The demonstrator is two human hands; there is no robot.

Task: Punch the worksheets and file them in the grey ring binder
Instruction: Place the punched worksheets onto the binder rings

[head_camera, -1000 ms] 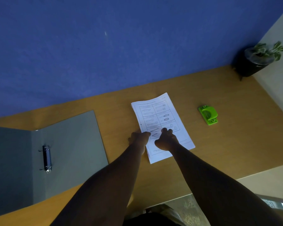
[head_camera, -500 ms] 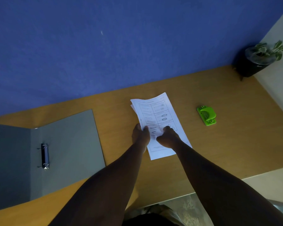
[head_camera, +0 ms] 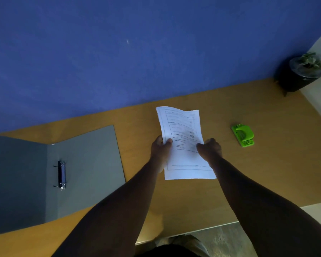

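Observation:
The white worksheets (head_camera: 183, 127) are lifted off the wooden desk (head_camera: 267, 173), held between both hands, their far end curling. My left hand (head_camera: 159, 151) grips their left edge, thumb on top. My right hand (head_camera: 210, 149) grips the right edge. The grey ring binder (head_camera: 87, 164) lies open flat at the left, its metal ring mechanism (head_camera: 62, 175) showing. A green hole punch (head_camera: 243, 134) sits on the desk to the right of the sheets, apart from my right hand.
A blue wall (head_camera: 137, 52) runs along the desk's far edge. A dark pot with a plant (head_camera: 302, 75) stands at the far right corner. The desk's near edge runs just below my forearms, with floor beyond it at the lower right.
The sheets lay flat on the desk under both hands; now both hands grip their side edges and have raised them. My right hand shifted to the right edge.

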